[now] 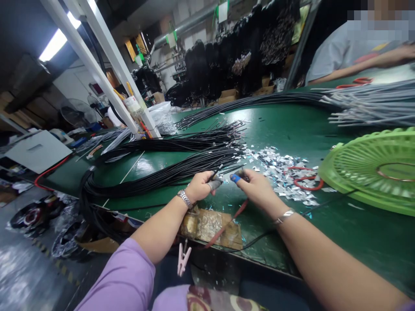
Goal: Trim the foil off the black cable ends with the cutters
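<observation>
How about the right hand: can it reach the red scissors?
Probably yes: the scissors lie on the scraps just beside the right hand, nothing between. Its fingers hold a cable, though.

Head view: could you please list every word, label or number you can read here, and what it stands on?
Nothing here can be read.
Cards hanging overhead: too blurred.
Label on the white container: too small.
Watch: face too small.
Cables held by the left hand and right hand: no print shows.
</observation>
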{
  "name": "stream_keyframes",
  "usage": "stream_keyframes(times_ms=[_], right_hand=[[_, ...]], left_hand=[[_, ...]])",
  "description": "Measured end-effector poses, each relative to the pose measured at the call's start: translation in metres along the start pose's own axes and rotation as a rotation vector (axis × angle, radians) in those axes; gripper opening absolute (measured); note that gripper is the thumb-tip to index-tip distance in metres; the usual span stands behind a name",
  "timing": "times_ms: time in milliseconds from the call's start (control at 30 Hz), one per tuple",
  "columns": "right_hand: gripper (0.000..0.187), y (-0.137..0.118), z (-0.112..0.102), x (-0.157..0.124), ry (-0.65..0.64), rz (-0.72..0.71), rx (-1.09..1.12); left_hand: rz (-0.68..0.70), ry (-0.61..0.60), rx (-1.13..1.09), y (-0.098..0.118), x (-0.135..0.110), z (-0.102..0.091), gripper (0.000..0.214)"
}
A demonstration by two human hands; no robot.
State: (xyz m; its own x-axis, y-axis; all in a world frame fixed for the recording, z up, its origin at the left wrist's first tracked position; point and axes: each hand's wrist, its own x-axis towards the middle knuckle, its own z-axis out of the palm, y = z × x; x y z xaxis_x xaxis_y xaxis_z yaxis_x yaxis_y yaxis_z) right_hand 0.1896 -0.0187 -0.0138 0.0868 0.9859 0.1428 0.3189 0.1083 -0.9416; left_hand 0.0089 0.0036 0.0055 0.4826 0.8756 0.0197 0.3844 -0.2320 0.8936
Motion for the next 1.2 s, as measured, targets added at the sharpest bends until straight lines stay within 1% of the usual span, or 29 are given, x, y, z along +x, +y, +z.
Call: stream_keyframes(times_ms=[100,167,200,267,333,400,467,533,633,700,800,867,933,1033,1200], right_hand=[[0.039,-0.004,0.003,-0.005,-0.171,0.054,0.110],[0.039,-0.004,0.006,-0.007,-0.235,0.075,0.157],[0.039,-0.003,0.007,-0.007,-0.226,0.071,0.161],[0.036,0.001,0.009,-0.004,-0.165,0.037,0.122],[0.030,0.005,0.009,-0.001,-0.106,-0.003,0.040],[0.024,0.009,0.009,0.001,-0.075,-0.028,-0.062],[0.019,0.010,0.008,0.001,-0.032,-0.056,-0.139],[0.014,0.008,0.007,-0.001,0.009,-0.120,-0.162],[0.013,0.002,0.005,-0.007,-0.001,-0.268,-0.184],[0.012,0.000,0.005,-0.011,-0.016,-0.353,-0.260],[0.007,0.000,0.007,-0.012,-0.019,-0.427,-0.387],[0.007,0.002,0.008,-0.011,-0.022,-0.440,-0.438],[0.004,0.004,0.008,-0.010,-0.024,-0.422,-0.457],[0.002,0.004,0.008,-0.008,-0.053,-0.393,-0.455],[0.003,0.000,0.009,-0.009,-0.054,-0.408,-0.458]], left_hand=[[0.020,0.003,0.001,-0.001,0.000,0.000,0.023],[0.038,0.005,0.004,-0.001,0.001,0.000,0.023],[0.042,-0.001,0.006,-0.001,0.001,0.000,0.023],[0.039,-0.022,0.018,0.000,0.001,0.000,0.022],[0.030,-0.051,0.027,0.001,0.001,0.001,0.020],[0.023,-0.070,0.012,0.002,0.000,0.001,0.018],[0.023,-0.065,-0.011,0.002,0.000,0.001,0.016],[0.031,-0.024,-0.017,0.002,0.000,0.000,0.015],[0.044,0.033,0.009,0.000,0.001,0.000,0.015],[0.051,0.040,0.050,-0.001,0.001,0.000,0.014],[0.057,0.046,0.143,-0.002,0.001,0.001,0.014],[0.065,0.051,0.202,-0.002,0.001,0.001,0.014],[0.074,0.048,0.243,-0.002,0.001,0.001,0.015],[0.074,0.049,0.268,-0.003,0.001,0.001,0.014],[0.065,0.045,0.301,-0.003,0.001,0.001,0.012]])
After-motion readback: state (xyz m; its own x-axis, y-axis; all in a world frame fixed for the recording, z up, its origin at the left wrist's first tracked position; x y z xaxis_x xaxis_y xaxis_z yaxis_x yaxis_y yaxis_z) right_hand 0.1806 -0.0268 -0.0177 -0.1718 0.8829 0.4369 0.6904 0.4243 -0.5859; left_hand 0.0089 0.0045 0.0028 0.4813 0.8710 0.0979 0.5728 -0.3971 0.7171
